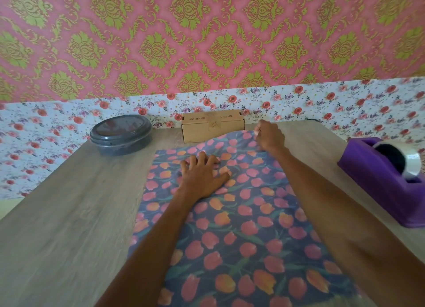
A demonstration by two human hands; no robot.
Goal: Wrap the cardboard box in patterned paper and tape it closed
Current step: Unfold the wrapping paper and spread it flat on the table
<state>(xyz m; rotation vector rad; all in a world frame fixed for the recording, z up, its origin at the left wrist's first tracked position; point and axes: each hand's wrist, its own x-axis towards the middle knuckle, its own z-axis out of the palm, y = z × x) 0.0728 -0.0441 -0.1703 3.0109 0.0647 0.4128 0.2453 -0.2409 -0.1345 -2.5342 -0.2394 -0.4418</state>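
Observation:
A sheet of dark blue wrapping paper with pink and orange tulips (241,226) lies spread on the wooden table. My left hand (202,172) presses flat on its far half, fingers spread. At the sheet's far right corner my right hand (268,135) pinches the edge, which is lifted slightly. A long brown cardboard box (212,126) stands just behind the paper, against the wall, touched by neither hand. A purple tape dispenser (381,180) with a roll of clear tape sits at the right edge of the table.
A round grey lidded container (120,135) stands at the table's far left. The wooden table (69,214) shows bare surface left of the paper. Floral paper covers the wall behind, pink and green damask above it.

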